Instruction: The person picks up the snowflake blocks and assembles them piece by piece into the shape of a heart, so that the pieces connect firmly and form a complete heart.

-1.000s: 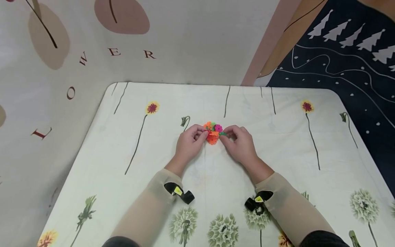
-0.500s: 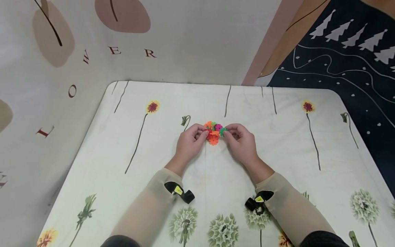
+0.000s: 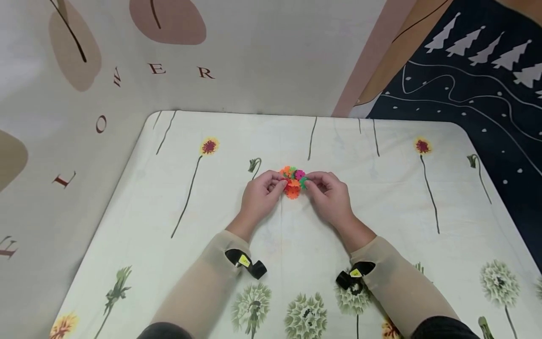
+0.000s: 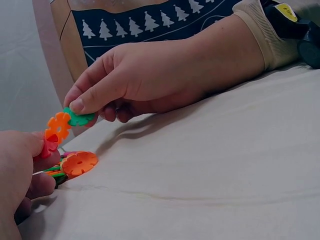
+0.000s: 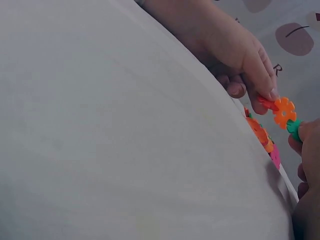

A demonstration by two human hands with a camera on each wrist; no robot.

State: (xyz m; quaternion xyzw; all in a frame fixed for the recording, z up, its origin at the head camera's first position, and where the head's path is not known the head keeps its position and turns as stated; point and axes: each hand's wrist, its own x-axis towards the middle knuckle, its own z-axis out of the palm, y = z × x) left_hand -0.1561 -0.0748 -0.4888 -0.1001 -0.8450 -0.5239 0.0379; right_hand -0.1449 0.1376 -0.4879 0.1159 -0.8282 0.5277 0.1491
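Three small plastic flower-shaped discs form a short row between the two hands, held just above the table. My left hand [image 3: 261, 192] pinches the red disc [image 4: 50, 146] at one end between thumb and fingers. In the middle is an orange disc [image 4: 58, 128], which touches the red one. At the other end, my right hand [image 3: 331, 195] pinches the green disc [image 4: 80, 118], its edge against the orange disc. Whether green and orange are slotted together I cannot tell. Below the hands lies a pile of similar discs, with an orange one [image 4: 80, 163] in front and a magenta one [image 3: 299, 174] behind.
A white tablecloth [image 3: 228, 282] printed with flowers and stems covers the table. Behind it stands a pale wall [image 3: 271, 70] with printed letters. A dark blue cloth with white trees [image 3: 457, 89] hangs at the right. Each wrist wears a small black camera [image 3: 247, 264].
The green disc has turned from nearly edge-on to showing more of its face. My right hand shifted slightly right, then back left toward the orange disc. My left hand has stayed in place.
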